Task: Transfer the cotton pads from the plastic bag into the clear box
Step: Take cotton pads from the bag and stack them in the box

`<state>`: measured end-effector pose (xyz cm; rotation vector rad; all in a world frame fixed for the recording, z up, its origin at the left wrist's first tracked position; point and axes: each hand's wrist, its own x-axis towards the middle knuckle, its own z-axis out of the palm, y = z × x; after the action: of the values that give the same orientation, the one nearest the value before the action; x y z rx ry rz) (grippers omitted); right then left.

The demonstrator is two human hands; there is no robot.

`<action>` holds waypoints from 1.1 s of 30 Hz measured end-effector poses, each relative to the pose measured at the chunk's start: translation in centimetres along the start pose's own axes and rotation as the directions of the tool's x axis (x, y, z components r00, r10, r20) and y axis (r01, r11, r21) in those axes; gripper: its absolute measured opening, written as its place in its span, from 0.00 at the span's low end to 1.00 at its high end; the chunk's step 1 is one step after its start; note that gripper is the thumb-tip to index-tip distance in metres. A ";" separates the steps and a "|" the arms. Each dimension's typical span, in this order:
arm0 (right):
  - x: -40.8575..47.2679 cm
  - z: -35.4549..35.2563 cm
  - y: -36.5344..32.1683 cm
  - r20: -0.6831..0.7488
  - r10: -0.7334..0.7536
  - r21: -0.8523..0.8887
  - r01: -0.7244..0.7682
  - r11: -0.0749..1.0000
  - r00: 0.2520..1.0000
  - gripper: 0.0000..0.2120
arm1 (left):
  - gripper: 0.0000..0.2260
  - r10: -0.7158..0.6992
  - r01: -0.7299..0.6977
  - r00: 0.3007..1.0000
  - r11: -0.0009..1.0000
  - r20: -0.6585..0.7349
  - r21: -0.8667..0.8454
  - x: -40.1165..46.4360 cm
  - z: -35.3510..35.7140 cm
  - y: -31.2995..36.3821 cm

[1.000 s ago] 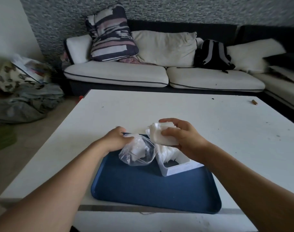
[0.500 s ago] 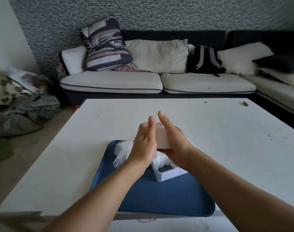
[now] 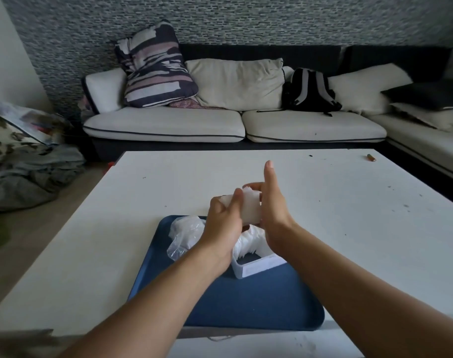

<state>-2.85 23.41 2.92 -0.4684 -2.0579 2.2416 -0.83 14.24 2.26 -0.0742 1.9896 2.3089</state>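
Note:
Both hands hold one stack of white cotton pads [image 3: 251, 208] above the tray. My left hand [image 3: 224, 226] presses the stack's left side, my right hand [image 3: 273, 210] its right side with the fingers pointing up. Beneath them the clear box [image 3: 256, 267] stands on the blue tray [image 3: 259, 301], with more white pads [image 3: 246, 244] packed into its far end. The crumpled plastic bag [image 3: 185, 235] lies on the tray just left of the box, let go, with white pads showing inside.
The tray sits at the near edge of a white table [image 3: 349, 215]. A small brown object [image 3: 371, 157] lies at the table's far right. A sofa [image 3: 235, 125] with cushions and a black backpack [image 3: 309, 91] stands behind; clothes are piled on the floor at left [image 3: 26, 171].
My left hand let go of the plastic bag and came up to the pad stack held by my right hand. Both hands now squeeze the stack above the box.

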 end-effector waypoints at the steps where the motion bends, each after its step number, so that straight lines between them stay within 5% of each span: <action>1: -0.1 -0.2 0.0 0.024 -0.022 -0.008 0.023 1.000 0.999 0.36 | 0.13 -0.020 0.021 1.000 1.000 0.008 -0.021 0.1 -0.1 0.0; 4: -0.4 -0.4 0.4 0.089 0.020 -0.004 -0.019 1.000 0.996 0.37 | 0.18 -0.066 0.071 0.991 0.997 0.120 -0.040 -0.3 0.0 0.3; 8: -0.1 -1.0 0.4 0.170 0.171 0.034 -0.179 0.983 0.971 0.44 | 0.10 0.076 -0.123 0.957 0.981 0.279 0.152 -1.0 -0.1 0.3; 11: 0.0 -1.7 0.3 0.257 0.182 0.064 -0.205 0.977 0.949 0.46 | 0.05 0.097 -0.129 0.979 0.976 0.180 0.175 -0.1 -0.7 -0.4; 16: -0.6 -3.4 -0.5 0.441 0.071 -0.172 0.007 0.985 0.895 0.22 | 0.10 -0.008 0.009 1.000 0.994 -0.011 0.104 1.9 -2.0 0.1; 20: 0.1 -4.3 -0.2 0.408 0.157 -0.089 -0.131 0.987 0.900 0.09 | 0.11 -0.084 0.057 0.984 0.984 0.155 0.170 2.1 -2.5 -0.2; 23: 1.1 -4.9 -0.3 0.252 0.205 -0.238 -0.145 0.960 0.946 0.04 | 0.20 -0.102 0.033 0.973 0.949 0.206 0.313 2.6 -2.9 -0.8; 26: 2.2 -5.7 0.4 0.070 0.227 -0.624 -0.135 0.770 0.971 0.08 | 0.19 0.057 -0.202 0.975 0.636 0.216 0.745 2.7 -4.0 -1.6; 29: 2.4 -5.4 1.6 0.069 0.250 -0.819 -0.088 0.567 0.966 0.08 | 0.08 0.090 -0.391 0.920 0.262 0.381 0.882 2.0 -4.5 -2.0; 33: 3.2 -4.5 3.6 0.078 0.140 -0.930 0.021 0.368 0.987 0.10 | 0.08 -0.109 -0.459 0.871 0.172 0.480 0.872 1.9 -4.3 -3.6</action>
<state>-4.17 28.20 -1.48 -0.3949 -3.2874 0.8140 -2.46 10.60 -2.09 0.7645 2.7934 0.4501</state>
